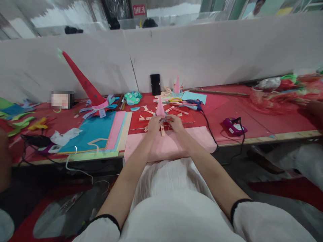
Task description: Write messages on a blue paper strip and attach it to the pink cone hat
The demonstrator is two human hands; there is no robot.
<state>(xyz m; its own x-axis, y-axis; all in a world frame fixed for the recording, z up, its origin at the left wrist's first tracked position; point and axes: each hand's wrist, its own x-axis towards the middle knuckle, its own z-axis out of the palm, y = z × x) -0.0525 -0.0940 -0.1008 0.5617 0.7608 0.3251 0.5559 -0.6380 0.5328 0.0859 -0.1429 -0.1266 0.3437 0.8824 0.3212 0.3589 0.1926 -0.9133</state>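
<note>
A small pink cone (pixel 160 107) stands upright on the red sheet, with pale patterned strips (pixel 145 118) spread out around its base. My left hand (pixel 154 124) is closed at the base's near left side. From the right, my right hand (pixel 175 123) pinches at the same base, its fingertips close to the left ones. What the fingertips grip is a small greyish part, too small to name. One strip (pixel 163 130) hangs toward me between the hands. Below my wrists lies a pink padded cloth (pixel 171 143).
A second pink cone (pixel 177 85), a phone (pixel 155 84) and scissors (pixel 195 103) are behind. Left are a tall red cone (pixel 84 79) and coloured sheets (pixel 94 129). A purple device (pixel 234 126) with a cable sits right; people's hands show at both edges.
</note>
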